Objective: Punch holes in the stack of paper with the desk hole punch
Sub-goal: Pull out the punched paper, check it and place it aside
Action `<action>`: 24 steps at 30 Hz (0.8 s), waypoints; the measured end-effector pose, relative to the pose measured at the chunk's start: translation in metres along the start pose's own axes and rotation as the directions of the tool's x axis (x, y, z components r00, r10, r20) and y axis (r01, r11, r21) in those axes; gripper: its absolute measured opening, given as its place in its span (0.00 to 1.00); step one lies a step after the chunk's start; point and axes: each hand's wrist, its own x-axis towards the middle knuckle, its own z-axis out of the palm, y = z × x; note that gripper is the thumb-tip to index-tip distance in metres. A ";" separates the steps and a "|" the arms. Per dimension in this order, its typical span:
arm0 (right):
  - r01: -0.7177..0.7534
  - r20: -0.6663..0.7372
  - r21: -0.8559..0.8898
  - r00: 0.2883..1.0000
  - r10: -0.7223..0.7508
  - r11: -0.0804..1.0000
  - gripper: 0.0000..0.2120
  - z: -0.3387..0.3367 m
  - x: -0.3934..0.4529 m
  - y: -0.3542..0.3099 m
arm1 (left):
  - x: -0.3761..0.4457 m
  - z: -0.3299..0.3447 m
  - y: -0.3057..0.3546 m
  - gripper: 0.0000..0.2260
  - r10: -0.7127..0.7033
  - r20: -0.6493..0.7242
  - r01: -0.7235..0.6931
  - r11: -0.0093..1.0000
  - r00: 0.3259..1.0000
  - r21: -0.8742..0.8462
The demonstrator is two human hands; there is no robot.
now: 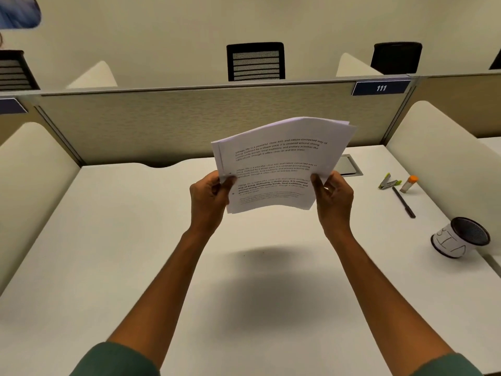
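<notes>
Head view, left grip (207,198) and right grip (334,195) clamped on paper stack (276,164) — thin, bowed, printed sheets

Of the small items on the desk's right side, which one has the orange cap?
The glue stick, lying between the green-handled punch and the divider; the pen is dark.

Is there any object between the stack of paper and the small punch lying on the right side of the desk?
Nothing visible. Both hands, left hand and right hand, hold the stack of paper above the desk. The desk between it and the punch is bare.
</notes>
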 end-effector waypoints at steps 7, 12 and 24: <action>-0.136 0.040 0.030 0.990 0.135 0.990 0.05 0.001 -0.026 0.015 | -0.026 -0.005 -0.014 0.05 -0.045 0.004 0.045 0.999 0.999 0.024; -0.206 0.073 -0.008 0.976 0.206 0.979 0.03 0.004 -0.054 0.036 | -0.058 -0.006 -0.036 0.04 -0.180 0.009 0.180 0.983 0.984 0.031; -0.361 0.147 -0.090 0.917 0.371 0.928 0.07 0.000 -0.098 0.084 | -0.112 -0.005 -0.077 0.04 -0.417 0.114 0.409 0.908 0.902 0.092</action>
